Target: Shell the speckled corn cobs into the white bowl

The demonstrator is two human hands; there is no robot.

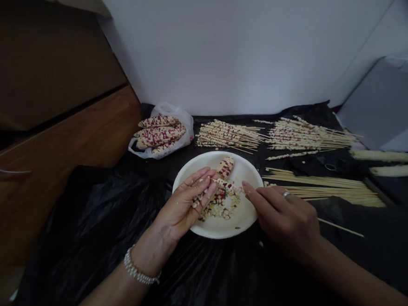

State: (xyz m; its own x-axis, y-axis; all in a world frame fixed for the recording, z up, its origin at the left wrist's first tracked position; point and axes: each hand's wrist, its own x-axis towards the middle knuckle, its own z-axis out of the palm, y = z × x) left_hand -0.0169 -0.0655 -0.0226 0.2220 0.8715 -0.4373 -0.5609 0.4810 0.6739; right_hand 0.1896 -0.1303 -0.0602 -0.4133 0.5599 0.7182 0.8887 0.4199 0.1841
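Observation:
My left hand (184, 203) is over the left side of a white bowl (226, 231). Its fingers are curled around several loose corn kernels (195, 202), and the fingertips pinch near the skewer's tip. My right hand (287, 217), with a ring on one finger, is closed on a thin wooden skewer (342, 227). The skewer's bare end sticks out behind that hand to the right; kernels appear threaded on its front part over the bowl. Inside the bowl lie loose red and cream kernels (218, 211) and a partly stripped corn cob (225, 167).
A plastic bag (184, 119) holds several speckled cobs (161, 136) at the back left. Two piles of kernel-threaded skewers (223, 135) lie behind the bowl. Bare skewers (332, 190) and two stripped cobs (386, 155) are on the right. Black plastic sheeting (89, 217) covers the surface.

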